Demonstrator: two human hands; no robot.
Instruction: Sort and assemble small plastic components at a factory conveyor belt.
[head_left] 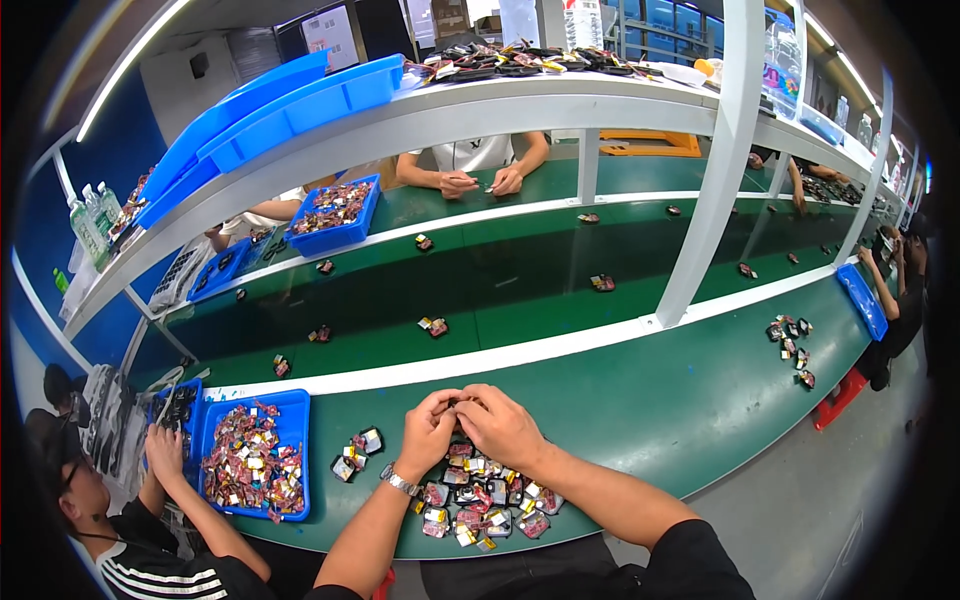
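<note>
My left hand (428,432), with a metal watch (402,480) on its wrist, and my right hand (498,424) meet above the green bench. Their fingers are closed together around something small; the fingers hide most of it. Right below them lies a pile of small electronic assemblies (478,500), black housings with red wires and silver and yellow parts. To the left of my left hand sits a smaller cluster of the same assemblies (357,453).
A blue tray (305,420) full of wired parts stands at left, beside a co-worker's hand (165,452). Beyond a white rail (400,375), scattered assemblies (433,326) lie on a green belt. A white post (705,190) rises at right; more assemblies (790,345) lie at far right.
</note>
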